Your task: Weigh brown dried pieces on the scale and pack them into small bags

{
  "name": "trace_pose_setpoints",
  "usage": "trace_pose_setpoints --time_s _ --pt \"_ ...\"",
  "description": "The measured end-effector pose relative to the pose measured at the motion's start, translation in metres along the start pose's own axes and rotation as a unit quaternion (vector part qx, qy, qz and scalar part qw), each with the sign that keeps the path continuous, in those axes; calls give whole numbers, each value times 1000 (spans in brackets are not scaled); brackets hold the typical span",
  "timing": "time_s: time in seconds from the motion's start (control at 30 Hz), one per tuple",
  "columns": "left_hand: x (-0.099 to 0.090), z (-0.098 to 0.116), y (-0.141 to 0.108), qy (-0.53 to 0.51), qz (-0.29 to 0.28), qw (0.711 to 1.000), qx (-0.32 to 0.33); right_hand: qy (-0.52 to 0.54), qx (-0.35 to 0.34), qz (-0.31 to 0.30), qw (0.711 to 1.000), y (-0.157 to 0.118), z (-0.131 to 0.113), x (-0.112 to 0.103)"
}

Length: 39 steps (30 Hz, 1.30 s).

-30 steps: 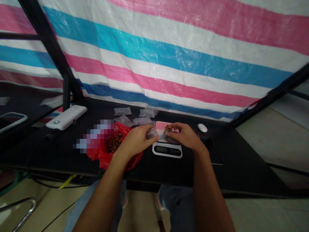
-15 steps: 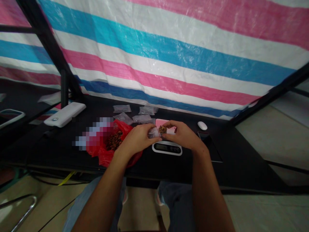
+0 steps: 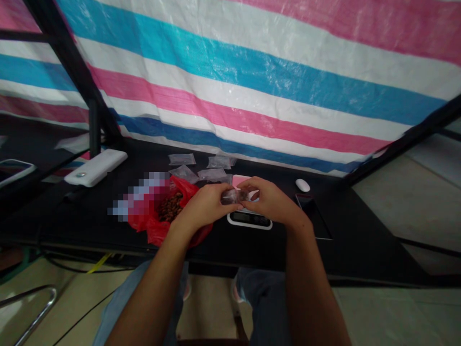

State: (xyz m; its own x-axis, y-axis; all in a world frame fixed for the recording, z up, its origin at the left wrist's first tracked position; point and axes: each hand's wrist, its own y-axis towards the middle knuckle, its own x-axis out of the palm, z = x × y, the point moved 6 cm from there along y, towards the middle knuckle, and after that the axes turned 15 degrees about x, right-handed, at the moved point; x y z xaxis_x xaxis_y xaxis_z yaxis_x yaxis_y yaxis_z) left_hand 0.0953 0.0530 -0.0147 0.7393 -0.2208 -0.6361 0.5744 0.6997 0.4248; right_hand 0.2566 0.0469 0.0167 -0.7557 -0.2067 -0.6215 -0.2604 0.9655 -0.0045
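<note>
Blk table (image 3: 216, 254), 1 baggie (image 3: 233, 196), 2 hands (image 3: 205, 209) (image 3: 273, 202)

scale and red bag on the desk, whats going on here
A person holds a small clear bag between the left hand and right hand, above a digital scale. It seems to hold something brown. An open red bag holds brown pieces, and more clear bags lie on the desk.

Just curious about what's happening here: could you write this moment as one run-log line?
left hand: pinches clear plastic bag | right hand: pinches same bag | nearby: digital scale, red plastic bag holding brown pieces
</note>
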Motion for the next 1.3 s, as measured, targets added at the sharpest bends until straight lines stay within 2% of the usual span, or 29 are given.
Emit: trace_pose_setpoints --time_s 0.2,0.37,0.47,0.63,0.8,0.93,1.03,1.13,1.2,1.3 --pt "2 2 0 -47 1 999 18 2 -9 4 1000 -3 -11 -3" --pt "4 3 -1 -79 34 996 5 -29 -25 67 997 -2 -25 -3" --pt "5 7 -1 -103 54 993 13 -10 -31 88 996 -2 -33 -4" --pt "1 9 -2 -130 98 987 7 67 -19 64 995 -4 -35 -11" --pt "2 9 -1 -158 101 982 4 114 -1 26 993 -8 -32 -17" --pt "3 12 -2 -170 95 981 22 103 -18 37 994 -11 -31 -21" --pt "2 15 -3 -169 85 981 33 145 -32 49 988 -11 -24 -26" --pt "-1 12 -5 -178 90 980 6 183 -3 55 982 -6 -4 -30" --pt "-2 8 -5 -187 101 977 -7 146 27 75 986 -1 14 -32" --pt "-2 3 -3 -223 123 967 3 23 62 105 992 6 35 -32"
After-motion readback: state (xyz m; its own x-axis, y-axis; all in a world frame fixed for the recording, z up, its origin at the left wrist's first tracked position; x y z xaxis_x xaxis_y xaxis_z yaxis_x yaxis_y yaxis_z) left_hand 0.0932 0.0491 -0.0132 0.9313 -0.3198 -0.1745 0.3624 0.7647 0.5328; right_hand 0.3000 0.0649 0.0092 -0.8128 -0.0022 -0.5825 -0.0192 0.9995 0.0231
